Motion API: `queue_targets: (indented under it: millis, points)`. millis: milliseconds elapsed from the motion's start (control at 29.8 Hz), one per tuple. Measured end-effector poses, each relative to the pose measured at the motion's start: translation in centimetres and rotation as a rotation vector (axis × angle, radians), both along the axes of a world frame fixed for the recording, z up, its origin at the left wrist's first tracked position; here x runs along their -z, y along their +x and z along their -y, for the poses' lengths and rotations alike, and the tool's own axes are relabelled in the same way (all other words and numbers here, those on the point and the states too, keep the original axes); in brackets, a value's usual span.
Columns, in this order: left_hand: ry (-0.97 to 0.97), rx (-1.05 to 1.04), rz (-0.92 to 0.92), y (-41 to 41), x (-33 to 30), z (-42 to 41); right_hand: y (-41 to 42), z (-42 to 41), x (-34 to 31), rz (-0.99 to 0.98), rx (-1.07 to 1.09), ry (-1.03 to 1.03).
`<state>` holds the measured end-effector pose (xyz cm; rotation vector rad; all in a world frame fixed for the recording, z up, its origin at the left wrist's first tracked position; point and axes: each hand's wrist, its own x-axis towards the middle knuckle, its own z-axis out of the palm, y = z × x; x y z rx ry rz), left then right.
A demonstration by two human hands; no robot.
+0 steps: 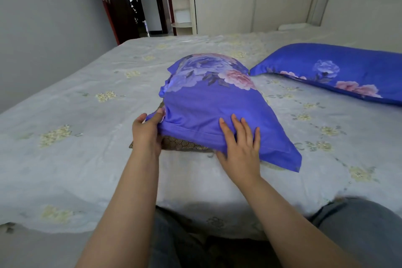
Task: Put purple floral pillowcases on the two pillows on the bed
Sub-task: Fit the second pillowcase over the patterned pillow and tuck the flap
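Our left hand [146, 131] pinches the open hem of the purple floral pillowcase [208, 104], drawn over most of the brown pillow [185, 143] mid-bed. Right of it on the hem, our right hand [240, 148] presses flat, fingers spread. Far right of that pillow lies the covered pillow [339, 72].

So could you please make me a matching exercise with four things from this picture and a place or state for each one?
Things:
1. left hand
2. right hand
3. brown pillow
4. far pillow

States:
A. lies flat on the purple cover
B. fully covered, at the right of the bed
C. grips the cover's open edge
D. one end still sticks out of the cover

Pairs: 1-C, 2-A, 3-D, 4-B
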<state>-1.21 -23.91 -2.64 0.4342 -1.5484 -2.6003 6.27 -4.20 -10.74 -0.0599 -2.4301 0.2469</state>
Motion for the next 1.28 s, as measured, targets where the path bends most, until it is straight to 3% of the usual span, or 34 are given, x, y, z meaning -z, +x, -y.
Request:
queue_targets:
  millis: [34,101,168,235,302,369,403,537,604,638,739,839,907,974,1041,1108,1175,1276]
  points:
    - [-0.061,0.108,0.065,-0.5,-0.1,0.3,0.0,-0.3,0.0,0.007,0.019,0.002]
    - [-0.363,0.285,0.154,-0.6,-1.1,0.9,-0.1,-0.3,-0.7,-0.033,0.005,-0.028]
    - [-0.595,0.332,0.128,-0.3,-2.2,0.7,-0.3,0.0,-1.2,-0.028,-0.027,-0.019]
    - [-0.579,0.128,-0.085,0.6,-3.5,0.9,-0.6,0.9,-1.6,0.045,-0.048,0.005]
    - [-0.569,-0.252,-0.351,2.0,-4.3,1.7,-1.2,1.7,-2.3,0.152,-0.036,-0.021]
    - [-0.496,-0.445,-0.472,3.7,-3.4,2.1,-1.7,1.6,-3.1,0.242,-0.012,-0.054]
    - [-0.406,-0.482,-0.44,4.4,-1.8,2.4,-1.9,1.4,-3.4,0.271,-0.005,-0.06]
    - [0.068,-0.458,0.133,5.5,7.3,3.9,-1.6,0.8,-3.2,0.293,-0.071,-0.017]
    - [0.292,-0.333,0.269,5.4,10.3,4.8,-0.8,0.9,-2.4,0.211,-0.151,-0.02]
    - [0.296,-0.271,0.309,5.1,11.0,5.0,-0.4,0.7,-1.9,0.151,-0.179,-0.042]
    - [-0.155,-0.342,0.279,4.0,10.4,6.1,0.7,-0.2,-0.6,0.036,-0.211,-0.127]
    - [-0.446,-0.526,-0.027,3.2,7.3,6.7,1.5,-0.4,0.2,0.009,-0.199,-0.118]
    - [-0.688,-0.38,-0.03,2.8,5.7,5.6,1.7,-0.4,0.7,-0.035,-0.188,-0.098]
    - [-0.933,-0.218,-0.021,2.5,5.6,4.4,2.0,-0.7,0.7,-0.103,-0.173,-0.218]
    - [-0.909,-0.154,-0.043,2.7,6.5,3.6,2.6,-1.5,-0.8,-0.164,-0.154,-0.403]
    - [-0.753,-0.097,0.012,3.3,8.1,3.5,3.2,-2.2,-2.6,-0.104,-0.193,-0.475]
    - [-0.698,-0.002,0.084,4.0,9.6,4.1,3.2,-2.3,-3.8,0.047,-0.236,-0.422]
    - [-0.773,0.033,0.137,4.9,10.8,5.6,3.1,-2.3,-3.2,0.232,-0.171,-0.264]
